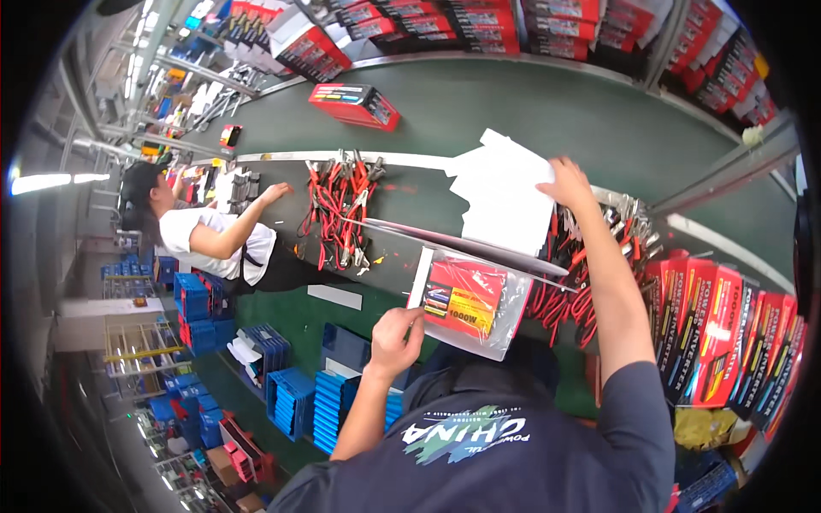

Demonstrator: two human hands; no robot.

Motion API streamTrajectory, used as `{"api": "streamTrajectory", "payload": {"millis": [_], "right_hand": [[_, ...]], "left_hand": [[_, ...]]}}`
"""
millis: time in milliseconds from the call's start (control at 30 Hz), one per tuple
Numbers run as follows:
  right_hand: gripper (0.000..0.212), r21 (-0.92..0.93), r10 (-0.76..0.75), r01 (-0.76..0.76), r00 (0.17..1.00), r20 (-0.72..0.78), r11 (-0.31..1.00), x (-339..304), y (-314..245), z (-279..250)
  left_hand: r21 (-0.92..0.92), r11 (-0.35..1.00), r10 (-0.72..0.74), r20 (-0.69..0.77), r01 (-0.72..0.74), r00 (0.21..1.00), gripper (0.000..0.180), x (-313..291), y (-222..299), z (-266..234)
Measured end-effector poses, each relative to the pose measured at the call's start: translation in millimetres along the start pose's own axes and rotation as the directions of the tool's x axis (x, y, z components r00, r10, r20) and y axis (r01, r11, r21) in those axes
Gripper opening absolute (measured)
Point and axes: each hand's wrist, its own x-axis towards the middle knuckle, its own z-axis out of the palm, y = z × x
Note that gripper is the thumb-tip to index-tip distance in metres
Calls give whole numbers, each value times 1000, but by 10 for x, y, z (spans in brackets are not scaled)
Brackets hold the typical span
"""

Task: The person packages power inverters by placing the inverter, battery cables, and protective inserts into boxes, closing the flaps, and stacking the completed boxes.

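My left hand (pixel 397 342) is closed at the left edge of a clear plastic bag (pixel 505 342), fingers curled against it. Inside that bag lies a red and yellow printed booklet (pixel 466 295). Farther forward, my right hand (pixel 566 184) grips the right edge of white die-cut card sheets (pixel 500 192), which overlap in a loose pile on the bench. A thin panel (pixel 462 241), seen nearly edge-on, stands between the pile and the bag. Red and black clamp cables (pixel 569 299) lie under and beside my right forearm.
Another bundle of clamp cables (pixel 342 205) lies left of the card sheets. One red box (pixel 355 105) sits on the green belt (pixel 479 94). Red printed boxes (pixel 714 333) stand at the right. A co-worker (pixel 214 231) works at the left. Blue crates (pixel 291 402) stand below.
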Motion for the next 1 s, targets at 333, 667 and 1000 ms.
{"api": "streamTrajectory", "payload": {"millis": [333,667,1000], "right_hand": [[24,928,407,146,867,-287,344,-1456,114,-104],[29,657,732,-449,638,-238,606,-3625,-354,682],[20,498,807,-717,588,55,488,-4573,-924,1651]], "left_hand": [[-764,589,-698,-317,263,642,19,940,-1321,-618],[-898,85,-754,226,432,617,75,3938,-2954,433],[-167,883,-461,-134,439,877,38,3792,-4174,1102]]}}
